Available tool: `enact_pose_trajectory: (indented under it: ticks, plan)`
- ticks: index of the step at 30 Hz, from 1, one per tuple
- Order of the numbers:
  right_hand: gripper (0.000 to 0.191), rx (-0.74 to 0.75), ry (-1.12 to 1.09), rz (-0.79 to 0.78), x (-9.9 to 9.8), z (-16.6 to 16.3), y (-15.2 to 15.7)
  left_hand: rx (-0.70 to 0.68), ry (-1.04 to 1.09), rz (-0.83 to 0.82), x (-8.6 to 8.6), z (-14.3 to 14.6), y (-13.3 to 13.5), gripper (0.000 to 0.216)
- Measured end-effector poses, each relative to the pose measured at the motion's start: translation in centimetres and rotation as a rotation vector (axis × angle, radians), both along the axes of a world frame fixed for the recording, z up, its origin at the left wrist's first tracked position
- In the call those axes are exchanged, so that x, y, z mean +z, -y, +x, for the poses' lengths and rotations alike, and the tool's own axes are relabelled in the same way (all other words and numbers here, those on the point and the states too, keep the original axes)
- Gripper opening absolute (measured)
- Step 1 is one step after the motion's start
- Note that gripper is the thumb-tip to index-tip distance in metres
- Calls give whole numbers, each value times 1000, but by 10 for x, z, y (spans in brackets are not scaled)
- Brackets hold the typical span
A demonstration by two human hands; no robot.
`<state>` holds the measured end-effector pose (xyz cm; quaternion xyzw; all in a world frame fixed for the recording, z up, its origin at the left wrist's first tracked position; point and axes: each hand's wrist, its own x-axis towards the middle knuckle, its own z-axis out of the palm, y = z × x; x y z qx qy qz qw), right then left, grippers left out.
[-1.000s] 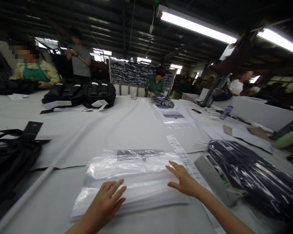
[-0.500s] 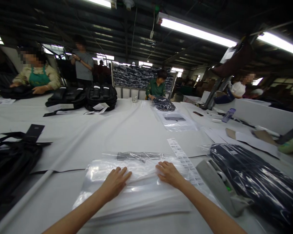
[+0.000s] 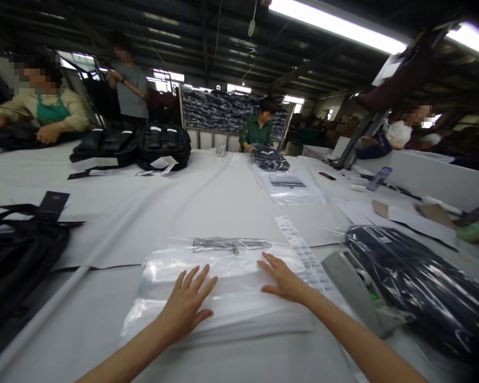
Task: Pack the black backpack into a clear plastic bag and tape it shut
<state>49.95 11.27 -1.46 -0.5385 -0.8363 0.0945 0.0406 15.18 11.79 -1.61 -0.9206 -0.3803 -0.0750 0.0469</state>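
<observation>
Clear plastic bags [image 3: 231, 287] lie flat in a stack on the white table in front of me, with a dark printed block [image 3: 223, 244] near their far edge. My left hand [image 3: 188, 303] rests over the left half of the stack, its fingers spread. On the right half, my right hand [image 3: 283, 277] lies with fingers stretched out and apart. Neither hand holds anything. A long sheet of printed labels [image 3: 301, 252] runs just past my right hand, partly beneath the bags.
At right, a grey tape dispenser [image 3: 355, 287] stands against a dark item wrapped in plastic [image 3: 415, 287]. Black bags [image 3: 19, 250] are at left, and more black backpacks [image 3: 163, 143] sit farther back. Co-workers stand beyond the table, one handling a wrapped dark bag [image 3: 270, 158].
My left hand has moved slightly toward me and its fingers have spread wider. The right hand's fingers have stretched and opened. The whole view has tilted down a little.
</observation>
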Motion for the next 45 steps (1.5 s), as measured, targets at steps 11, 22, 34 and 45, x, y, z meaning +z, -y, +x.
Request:
enact_pose_trajectory:
  ticks: [11,22,34,45]
  plan:
    - [59,22,101,151,10,-16,-9,-133,1,31,-44,-3,40,40]
    - [79,-77,11,-18,28,-12,5,116,149,-217,-16,-3,40,44]
    - [77,-87,-34,-120,19,8,45,51,-37,-173,26,16,-47,74]
    - [77,-793,-222,-43,-32,88,6,775,714,-473,33,-95,-75,60]
